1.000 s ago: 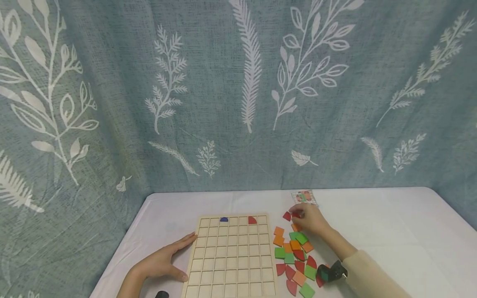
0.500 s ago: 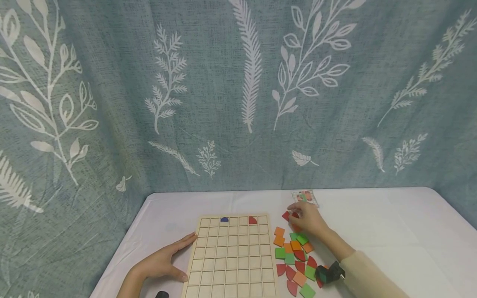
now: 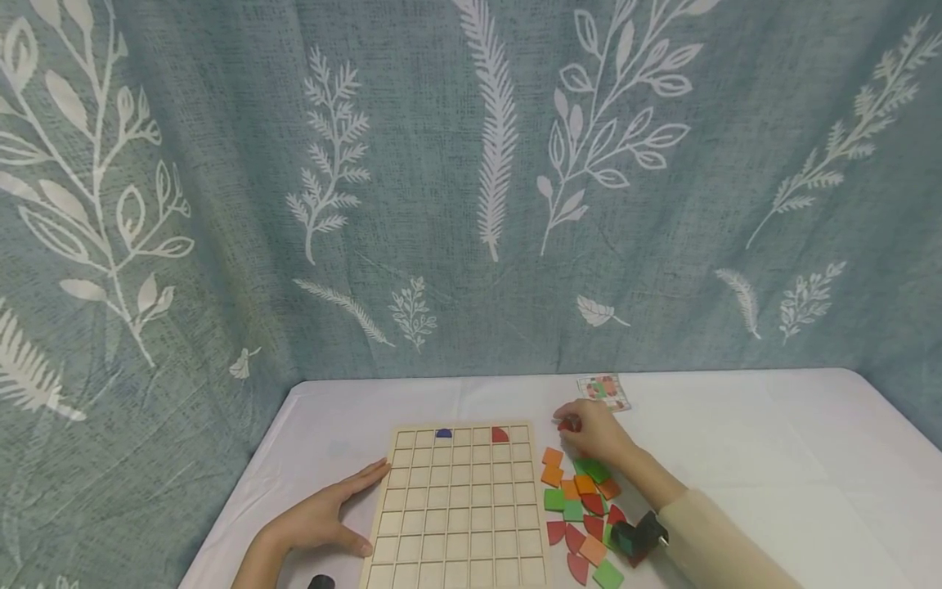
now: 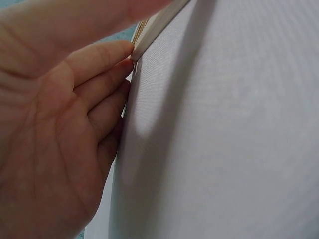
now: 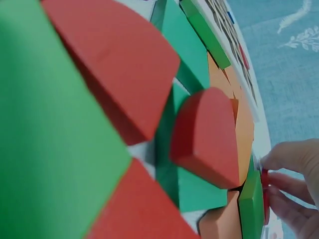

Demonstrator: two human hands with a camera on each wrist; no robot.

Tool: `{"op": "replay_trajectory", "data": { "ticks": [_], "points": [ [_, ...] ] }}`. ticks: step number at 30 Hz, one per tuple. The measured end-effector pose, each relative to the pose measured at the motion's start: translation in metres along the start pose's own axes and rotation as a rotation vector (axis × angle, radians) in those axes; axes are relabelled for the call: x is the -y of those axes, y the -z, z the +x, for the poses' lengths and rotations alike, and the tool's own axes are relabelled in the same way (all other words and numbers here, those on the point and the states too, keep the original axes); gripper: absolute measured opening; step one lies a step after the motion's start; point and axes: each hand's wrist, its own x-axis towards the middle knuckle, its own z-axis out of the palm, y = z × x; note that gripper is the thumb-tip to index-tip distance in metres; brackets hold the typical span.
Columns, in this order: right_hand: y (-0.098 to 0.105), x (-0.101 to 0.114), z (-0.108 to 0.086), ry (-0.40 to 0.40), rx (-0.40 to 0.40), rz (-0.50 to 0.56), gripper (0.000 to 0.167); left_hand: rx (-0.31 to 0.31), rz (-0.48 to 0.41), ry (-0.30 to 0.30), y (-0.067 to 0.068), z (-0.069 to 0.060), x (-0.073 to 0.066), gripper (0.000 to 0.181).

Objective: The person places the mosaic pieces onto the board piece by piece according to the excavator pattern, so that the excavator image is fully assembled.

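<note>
A pale wooden grid board (image 3: 456, 496) lies on the table, with a blue half-round piece (image 3: 444, 433) and a red quarter-round piece (image 3: 500, 435) in its far row. My left hand (image 3: 320, 513) rests at the board's left side, thumb and fingers spread; in the left wrist view its fingertips touch the board's edge (image 4: 162, 28). Beyond the loose pieces, my right hand (image 3: 599, 429) pinches a red piece (image 3: 569, 424) between thumb and fingers. The fingers partly hide that piece, and a second red one seems to be under the hand. In the right wrist view the hand (image 5: 294, 184) appears at the right edge.
Several loose green, orange and red pieces (image 3: 572, 510) are scattered right of the board, some overlapping. A printed pattern card (image 3: 607, 391) lies behind my right hand. A black wrist device (image 3: 639, 536) hangs over the near pieces. A patterned curtain (image 3: 471, 204) stands behind the table.
My right hand has shifted a little left, from beside the two far red pieces to over them, and now pinches at the left one's place. My left hand stays still.
</note>
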Motion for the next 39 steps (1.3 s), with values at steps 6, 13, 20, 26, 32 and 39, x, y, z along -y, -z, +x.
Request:
{"op": "replay_trajectory", "data": {
  "ticks": [6,13,20,26,32,39],
  "points": [
    [-0.003,0.002,0.001,0.009,-0.056,0.08,0.016,-0.002,0.014,0.006,-0.001,0.0,0.001,0.1],
    [-0.007,0.001,0.001,-0.012,-0.099,0.127,0.009,-0.003,0.001,-0.011,-0.002,0.001,0.002,0.099],
    [-0.006,-0.002,0.0,-0.038,-0.083,0.149,0.005,0.001,-0.015,-0.027,-0.002,-0.001,-0.002,0.099],
    [0.0,-0.005,-0.002,-0.036,-0.048,0.15,0.007,-0.005,-0.001,-0.006,-0.001,-0.001,-0.004,0.099],
    [0.005,-0.01,-0.003,0.01,-0.013,0.11,0.016,-0.005,-0.013,-0.016,0.0,-0.002,-0.004,0.098],
    [0.008,-0.012,-0.002,0.064,0.039,0.044,0.02,0.004,-0.014,-0.024,-0.001,-0.001,-0.004,0.099]
  ]
}}
